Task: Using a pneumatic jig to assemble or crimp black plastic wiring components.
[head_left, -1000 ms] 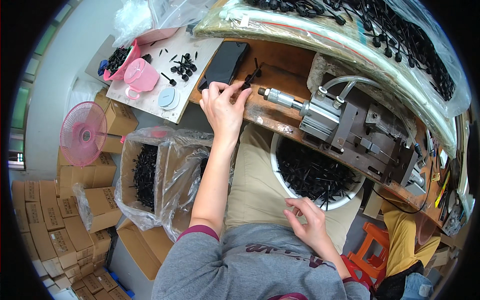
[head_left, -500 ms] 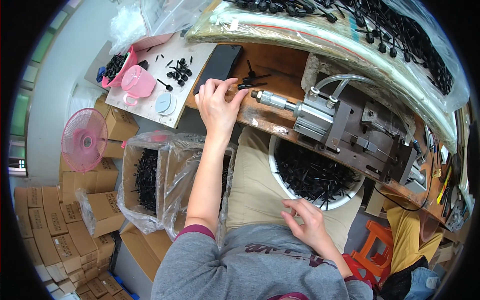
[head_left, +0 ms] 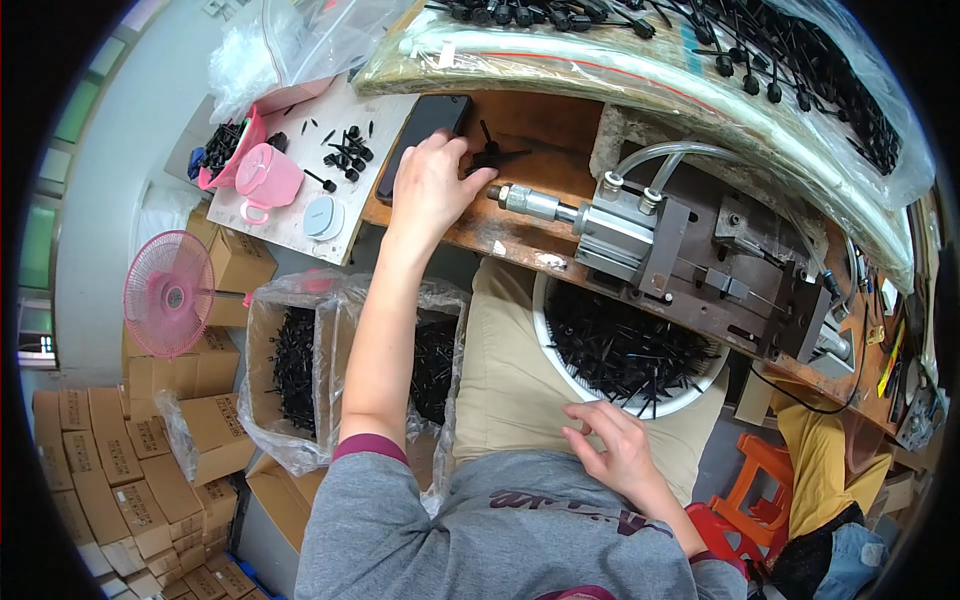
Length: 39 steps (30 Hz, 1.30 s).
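My left hand point(head_left: 432, 188) reaches over the wooden bench, beside the lower part of a black phone point(head_left: 421, 128). Its thumb stretches out to the right, apart from the bent fingers, whose tips are partly hidden. Just beyond the thumb lie a few small black plastic parts with thin stems point(head_left: 492, 157). The metal tip of a pneumatic cylinder point(head_left: 612, 238), clamped in a bench fixture point(head_left: 690, 255), points toward that thumb. My right hand point(head_left: 618, 447) rests near my lap with loosely curved fingers and nothing in it, by the rim of a white round basket point(head_left: 562, 362) full of black parts.
On a pale board at the left are a pink cup point(head_left: 270, 172), a round white-lidded container point(head_left: 324, 217) and loose black parts point(head_left: 347, 153). Plastic-lined boxes point(head_left: 330, 380) stand below, near a pink fan point(head_left: 168, 294). A plastic-covered ledge point(head_left: 600, 70) holds more parts.
My left hand has drawn its fingers in from a wide spread and lies close against the black parts. The view has shifted slightly. My right hand has stayed in place.
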Available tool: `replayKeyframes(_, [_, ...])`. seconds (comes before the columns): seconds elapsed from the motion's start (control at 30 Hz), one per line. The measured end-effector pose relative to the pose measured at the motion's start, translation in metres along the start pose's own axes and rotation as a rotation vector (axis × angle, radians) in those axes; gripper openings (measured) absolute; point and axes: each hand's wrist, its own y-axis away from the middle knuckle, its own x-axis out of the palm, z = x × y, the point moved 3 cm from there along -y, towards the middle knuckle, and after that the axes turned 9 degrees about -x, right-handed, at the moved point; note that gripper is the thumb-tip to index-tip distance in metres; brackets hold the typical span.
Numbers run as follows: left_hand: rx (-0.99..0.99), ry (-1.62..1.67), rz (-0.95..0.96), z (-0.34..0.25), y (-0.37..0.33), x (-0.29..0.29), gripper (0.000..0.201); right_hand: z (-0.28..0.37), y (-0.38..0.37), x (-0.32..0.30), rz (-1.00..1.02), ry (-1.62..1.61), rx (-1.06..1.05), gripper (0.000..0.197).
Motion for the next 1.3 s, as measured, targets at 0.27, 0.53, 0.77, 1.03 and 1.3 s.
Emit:
replayKeyframes(0.27, [0.069, -0.097, 0.177, -0.008, -0.011, -0.008, 0.024, -0.002, 0.002, 0.002, 0.022, -0.017, -0.003, 0.02])
replayKeyframes(0.53, [0.23, -0.162, 0.13, -0.006, -0.02, -0.004, 0.032, -0.002, 0.001, 0.002, 0.043, 0.01, -0.031, 0.02])
replayKeyframes(0.77, [0.118, 0.128, 0.057, 0.01, -0.026, 0.0, 0.033, -0.003, 0.0, 0.002, 0.058, 0.023, -0.013, 0.019])
replayKeyframes(1.03, [-0.262, 0.669, 0.07, 0.016, -0.02, 0.017, 0.026, -0.007, -0.001, 0.006, 0.079, 0.038, -0.027, 0.017])
replayKeyframes(1.3, [-0.229, 0.441, 0.032, 0.011, -0.019, 0.015, 0.027, -0.009, 0.0, 0.005, 0.061, 0.045, -0.019, 0.016])
